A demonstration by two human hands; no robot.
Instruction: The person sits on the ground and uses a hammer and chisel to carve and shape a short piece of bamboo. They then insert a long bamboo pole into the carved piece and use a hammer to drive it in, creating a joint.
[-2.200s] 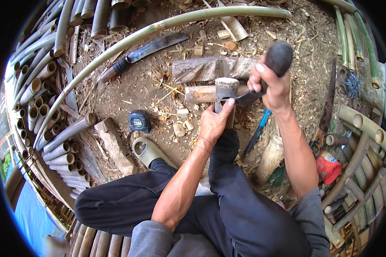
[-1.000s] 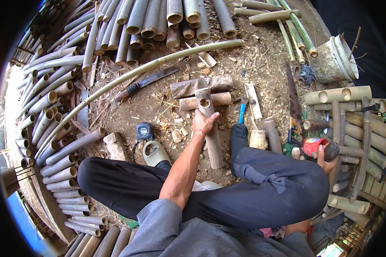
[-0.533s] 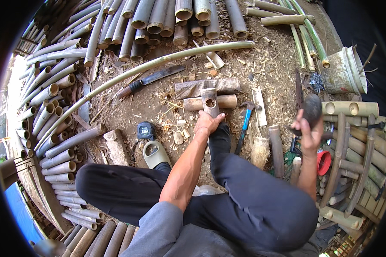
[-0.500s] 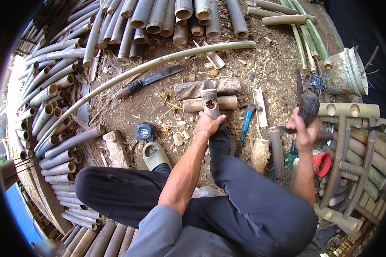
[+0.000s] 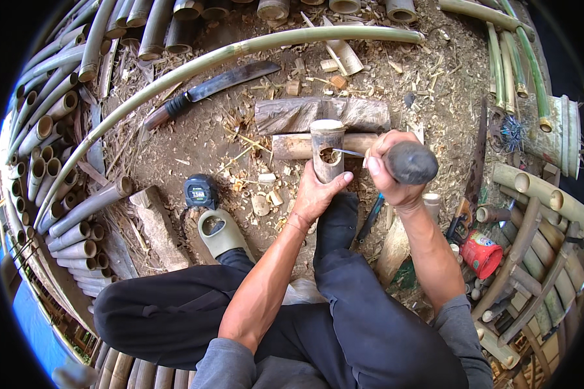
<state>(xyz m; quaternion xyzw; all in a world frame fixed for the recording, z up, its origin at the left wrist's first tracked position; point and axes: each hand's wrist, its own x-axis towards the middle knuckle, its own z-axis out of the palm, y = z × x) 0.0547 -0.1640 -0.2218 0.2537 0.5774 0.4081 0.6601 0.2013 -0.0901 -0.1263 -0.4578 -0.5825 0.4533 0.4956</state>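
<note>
My left hand (image 5: pixel 315 196) is wrapped around the lower end of a short bamboo tube (image 5: pixel 328 135), which has a round hole cut in its side. The tube lies across a bamboo piece (image 5: pixel 292 146) on the ground, its far end close to a split wooden block (image 5: pixel 298 115). In my right hand (image 5: pixel 396 187) is a knife with a thick, dark, rounded handle (image 5: pixel 411 163). Its thin blade points left, and the tip is at the hole. How deep the tip reaches cannot be made out. A dark-clad foot (image 5: pixel 339 217) is just below the tube.
A machete (image 5: pixel 230 81) lies beyond a long curved pole (image 5: pixel 240 48). A tape measure (image 5: pixel 201 192) sits left, by my shoe (image 5: pixel 224 232). To the right are a blue-handled hammer (image 5: pixel 372 217), a saw (image 5: pixel 462 217), a red container (image 5: pixel 480 253) and a whitish bucket (image 5: pixel 558 133). Bamboo stacks line the left.
My right hand has brought the knife leftward from the right side to the tube's hole. My left hand still holds the tube. The whole view has shifted closer to the work.
</note>
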